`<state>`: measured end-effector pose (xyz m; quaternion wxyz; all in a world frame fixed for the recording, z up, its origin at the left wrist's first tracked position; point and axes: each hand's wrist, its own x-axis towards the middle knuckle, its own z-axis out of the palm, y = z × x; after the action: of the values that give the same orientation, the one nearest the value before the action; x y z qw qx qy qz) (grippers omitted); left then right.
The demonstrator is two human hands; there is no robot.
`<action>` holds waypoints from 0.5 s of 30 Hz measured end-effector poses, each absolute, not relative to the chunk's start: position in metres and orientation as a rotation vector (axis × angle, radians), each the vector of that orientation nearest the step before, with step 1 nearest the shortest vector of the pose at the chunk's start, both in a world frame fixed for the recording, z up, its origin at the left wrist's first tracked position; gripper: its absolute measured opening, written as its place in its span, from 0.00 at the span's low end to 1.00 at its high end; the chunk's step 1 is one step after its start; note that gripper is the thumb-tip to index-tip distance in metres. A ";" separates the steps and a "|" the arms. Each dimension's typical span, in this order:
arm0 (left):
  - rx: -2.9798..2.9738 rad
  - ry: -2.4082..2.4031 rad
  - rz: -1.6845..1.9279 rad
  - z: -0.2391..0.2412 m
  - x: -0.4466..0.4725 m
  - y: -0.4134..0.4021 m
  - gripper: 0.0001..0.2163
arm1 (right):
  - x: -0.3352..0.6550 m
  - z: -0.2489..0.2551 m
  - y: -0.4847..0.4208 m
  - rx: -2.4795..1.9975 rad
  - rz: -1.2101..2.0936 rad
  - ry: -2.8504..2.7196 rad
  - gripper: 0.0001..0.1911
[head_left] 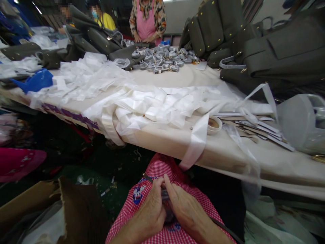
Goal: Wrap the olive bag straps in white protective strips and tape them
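My left hand (152, 203) and my right hand (181, 205) meet over my lap, fingers bent and tips almost touching. Both close around a dark strap (147, 177); one end with a small metal piece pokes out beyond my left fingertips. Between the palms a dark, shiny bundle (169, 217) shows in part; my hands cover most of it. Another length of dark strap (224, 227) emerges below my right wrist. Beneath everything lies my red-and-white checked apron (127, 217).
Crumpled white wrapping strips (162, 105) cover the near side of the table (162, 142). Plastic-wrapped straps (162, 57) form a heap behind them. Dark bags (276, 54) stand right. Across the table is a person in a pink apron (146, 20). A cardboard box (78, 210) sits lower left.
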<state>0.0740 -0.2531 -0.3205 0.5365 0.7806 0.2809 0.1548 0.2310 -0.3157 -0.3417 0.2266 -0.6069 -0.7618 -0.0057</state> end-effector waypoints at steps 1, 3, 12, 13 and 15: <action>1.834 0.668 0.410 -0.325 0.074 -0.254 0.30 | 0.231 -0.340 -0.316 -1.684 -0.063 -2.130 0.33; 1.767 0.691 0.464 -0.331 0.075 -0.257 0.27 | 0.232 -0.336 -0.316 -1.682 -0.116 -2.181 0.28; 1.151 0.842 0.366 -0.308 0.082 -0.251 0.15 | 0.236 -0.315 -0.311 -1.603 -0.249 -2.191 0.26; 1.083 0.842 0.351 -0.308 0.082 -0.250 0.16 | 0.236 -0.314 -0.311 -1.598 -0.246 -2.179 0.27; 1.012 0.840 0.335 -0.314 0.079 -0.247 0.16 | 0.237 -0.312 -0.310 -1.592 -0.231 -2.164 0.27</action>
<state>0.0791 -0.2475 -0.3138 0.7784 0.4682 0.3886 0.1547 0.2369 -0.3099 -0.3122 0.2210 -0.5758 -0.7827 -0.0836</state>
